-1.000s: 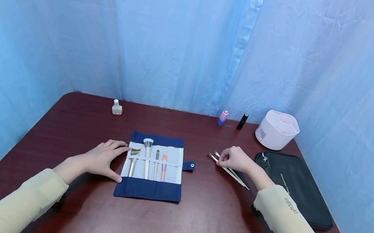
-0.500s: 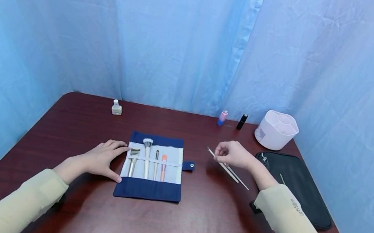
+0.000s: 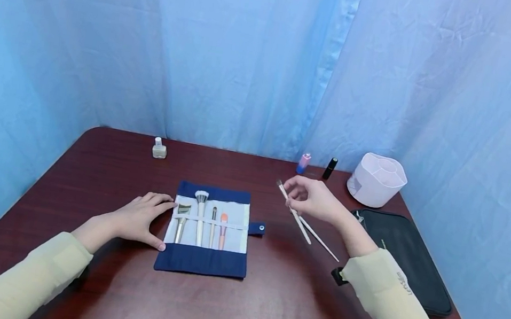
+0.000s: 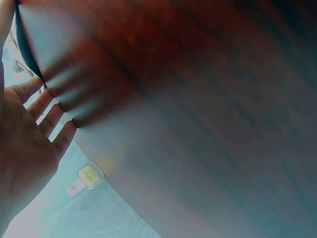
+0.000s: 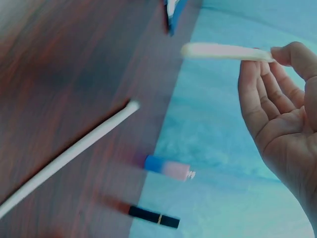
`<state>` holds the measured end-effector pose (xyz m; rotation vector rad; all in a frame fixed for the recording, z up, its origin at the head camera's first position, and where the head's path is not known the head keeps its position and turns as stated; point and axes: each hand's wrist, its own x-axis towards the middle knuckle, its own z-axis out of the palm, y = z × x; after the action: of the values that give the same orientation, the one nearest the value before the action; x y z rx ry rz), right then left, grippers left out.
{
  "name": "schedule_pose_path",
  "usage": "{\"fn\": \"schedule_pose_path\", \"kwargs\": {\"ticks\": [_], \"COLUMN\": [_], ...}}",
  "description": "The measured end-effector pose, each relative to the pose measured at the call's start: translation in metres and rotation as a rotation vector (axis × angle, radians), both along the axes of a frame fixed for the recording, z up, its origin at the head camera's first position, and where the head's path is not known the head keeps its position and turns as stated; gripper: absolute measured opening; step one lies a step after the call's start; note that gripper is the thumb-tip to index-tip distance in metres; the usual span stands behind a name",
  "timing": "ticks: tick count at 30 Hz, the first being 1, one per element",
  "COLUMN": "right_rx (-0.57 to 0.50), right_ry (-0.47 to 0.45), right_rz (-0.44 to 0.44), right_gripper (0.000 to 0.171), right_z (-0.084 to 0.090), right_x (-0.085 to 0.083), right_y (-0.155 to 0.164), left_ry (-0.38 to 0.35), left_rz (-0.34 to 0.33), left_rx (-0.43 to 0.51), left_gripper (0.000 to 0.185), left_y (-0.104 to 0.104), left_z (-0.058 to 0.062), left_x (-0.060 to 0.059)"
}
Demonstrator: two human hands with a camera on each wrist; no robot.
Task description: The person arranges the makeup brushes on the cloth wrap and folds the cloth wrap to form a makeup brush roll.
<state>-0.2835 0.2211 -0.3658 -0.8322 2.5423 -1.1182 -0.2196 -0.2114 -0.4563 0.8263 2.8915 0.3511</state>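
Note:
In the head view a navy brush roll (image 3: 201,261) lies unfolded, with several makeup brushes under its white elastic strap, among them a fluffy white-handled brush (image 3: 200,222) and a pink one (image 3: 223,230). My left hand (image 3: 143,218) rests at the roll's left edge, fingers spread; the left wrist view shows its fingertips (image 4: 67,131) along that edge. Between thumb and fingers my right hand (image 3: 315,201) pinches a slim pale-handled makeup brush (image 3: 301,227), tilted above the table, bristles up and to the left. Below it another thin makeup brush (image 3: 322,242) lies on the wood.
A nail polish bottle (image 3: 159,148) stands at the back left. At the back right are a pink-and-blue tube (image 3: 303,163), a black tube (image 3: 329,168) and a white divided organizer (image 3: 373,183). A black zip case (image 3: 409,260) lies by the right edge. Blue curtains (image 3: 249,61) hang behind.
My right hand has lifted one brush from beside the other and carried it up and to the left. The second brush stays on the table; my left hand has not moved.

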Motion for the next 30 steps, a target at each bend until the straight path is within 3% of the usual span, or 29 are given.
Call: {"fn": "schedule_pose_path", "kwargs": {"ticks": [8, 12, 24, 30], "right_rx": [-0.19, -0.26, -0.421, -0.46], "right_ry": [-0.075, -0.059, -0.02, -0.03], "right_rz": [-0.017, -0.036, -0.108, -0.131], "right_gripper": [0.03, 0.033, 0.038, 0.034], "right_z": [0.015, 0.017, -0.008, -0.008], "right_x": [0.0, -0.003, -0.019, -0.011], "right_y": [-0.027, -0.044, -0.09, -0.107], "left_ry": [0.015, 0.018, 0.007, 0.018], "left_rz": [-0.006, -0.009, -0.004, -0.006], "left_rx": [0.01, 0.012, 0.015, 0.017], "left_gripper": [0.108, 0.107, 0.108, 0.108], "left_y": [0.003, 0.002, 0.002, 0.002], "left_z": [0.001, 0.001, 0.002, 0.001], "left_x": [-0.001, -0.002, 0.0, -0.001]}}
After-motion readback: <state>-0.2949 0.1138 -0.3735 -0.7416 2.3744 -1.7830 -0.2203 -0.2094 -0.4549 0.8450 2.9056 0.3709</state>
